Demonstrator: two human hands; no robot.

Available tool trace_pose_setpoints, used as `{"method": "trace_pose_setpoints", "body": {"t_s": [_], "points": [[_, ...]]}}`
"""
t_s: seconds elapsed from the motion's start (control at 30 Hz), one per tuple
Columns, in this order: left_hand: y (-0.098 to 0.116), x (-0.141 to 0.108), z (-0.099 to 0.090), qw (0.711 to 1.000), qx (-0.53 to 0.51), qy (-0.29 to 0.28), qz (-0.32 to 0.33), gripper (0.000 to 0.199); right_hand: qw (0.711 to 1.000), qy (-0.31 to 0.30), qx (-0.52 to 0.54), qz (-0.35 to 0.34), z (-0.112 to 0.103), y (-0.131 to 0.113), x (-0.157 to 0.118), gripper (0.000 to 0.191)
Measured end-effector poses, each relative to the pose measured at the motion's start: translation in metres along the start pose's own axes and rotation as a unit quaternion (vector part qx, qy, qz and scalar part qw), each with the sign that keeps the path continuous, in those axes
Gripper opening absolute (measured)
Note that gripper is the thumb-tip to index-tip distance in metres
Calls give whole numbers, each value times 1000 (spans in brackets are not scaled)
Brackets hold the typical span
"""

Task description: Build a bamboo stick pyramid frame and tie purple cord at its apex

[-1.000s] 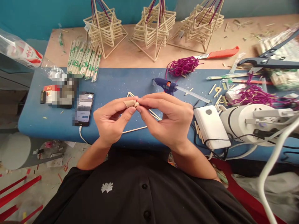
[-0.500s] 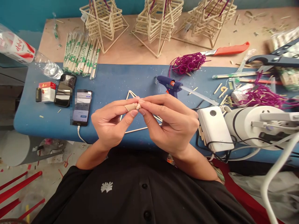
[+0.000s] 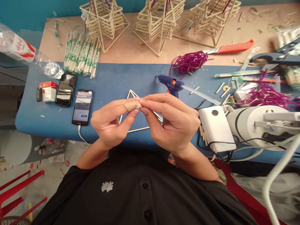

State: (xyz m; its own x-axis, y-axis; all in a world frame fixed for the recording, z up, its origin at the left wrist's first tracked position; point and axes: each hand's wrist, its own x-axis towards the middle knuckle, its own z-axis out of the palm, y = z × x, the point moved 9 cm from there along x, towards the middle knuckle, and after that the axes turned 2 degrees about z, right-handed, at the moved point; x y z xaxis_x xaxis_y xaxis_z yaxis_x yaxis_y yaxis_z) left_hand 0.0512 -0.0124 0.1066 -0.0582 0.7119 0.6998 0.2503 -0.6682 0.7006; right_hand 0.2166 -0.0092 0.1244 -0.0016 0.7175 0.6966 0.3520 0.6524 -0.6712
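Observation:
A small beige strip that looks like an adhesive bandage [image 3: 131, 106] lies around the index fingertip of my left hand [image 3: 111, 122]. Its near edge stands a little away from the finger. My left thumb is bent up close beneath it. The thumb and index finger of my right hand [image 3: 172, 120] pinch the strip's end, so both hands meet at the fingertips. Below them on the blue mat [image 3: 110, 84] rests a triangle of thin wooden sticks [image 3: 138, 129], partly hidden by my hands. Beyond my right hand lies a blue glue gun [image 3: 170, 83] with a clear glue stick in it.
Several stick frames [image 3: 157, 28] stand at the back. Wrapped chopsticks [image 3: 81, 53], two phones [image 3: 82, 107] and a bottle [image 3: 20, 47] are on the left. Purple cord [image 3: 191, 62], an orange-handled knife [image 3: 234, 47], a white power bank [image 3: 217, 128] and cables are on the right.
The bandage's near edge has lifted and more of its surface shows at the left index fingertip. Both hands stay almost in place; the view has shifted slightly.

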Motion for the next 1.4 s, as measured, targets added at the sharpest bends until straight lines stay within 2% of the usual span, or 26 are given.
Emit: {"method": "trace_pose_setpoints", "body": {"t_s": [0.2, 0.37, 0.5, 0.57, 0.63, 0.7, 0.8, 0.97, 1.13, 1.4], "points": [[8, -3, 1, 994, 102, -32, 36, 44, 1000, 9, 22, 1, -1, 1, 0, 19], [17, -4, -1, 974, 179, -63, 125, 52, 999, 1, 34, 1, -1, 3, -1, 20], [29, -4, 5, 947, 219, -103, 209, 64, 999, -12, 37, 3, 0, 4, -1, 21], [34, -4, 7, 942, 230, -100, 224, 70, 999, -8, 37, 5, -1, 4, -1, 19], [32, -1, 4, 957, 202, -82, 189, 68, 999, 2, 36, 10, -3, 4, -1, 17], [21, 0, -1, 977, 168, -57, 117, 62, 999, 5, 36, 22, -2, 5, -1, 18], [8, -2, -6, 989, 136, -23, 47, 51, 999, 12, 44, 19, -3, 4, -2, 22], [8, -4, -2, 994, 91, -4, 55, 38, 999, 34, 22, -28, -4, -1, -5, 28], [-7, -4, 0, 997, 44, 6, -64, 13, 998, 40, 11, -39, -4, -1, -7, 25], [-11, -2, 4, 994, -13, 6, -104, 8, 997, 61, -13, -44, -7, -3, -8, 20]]}}
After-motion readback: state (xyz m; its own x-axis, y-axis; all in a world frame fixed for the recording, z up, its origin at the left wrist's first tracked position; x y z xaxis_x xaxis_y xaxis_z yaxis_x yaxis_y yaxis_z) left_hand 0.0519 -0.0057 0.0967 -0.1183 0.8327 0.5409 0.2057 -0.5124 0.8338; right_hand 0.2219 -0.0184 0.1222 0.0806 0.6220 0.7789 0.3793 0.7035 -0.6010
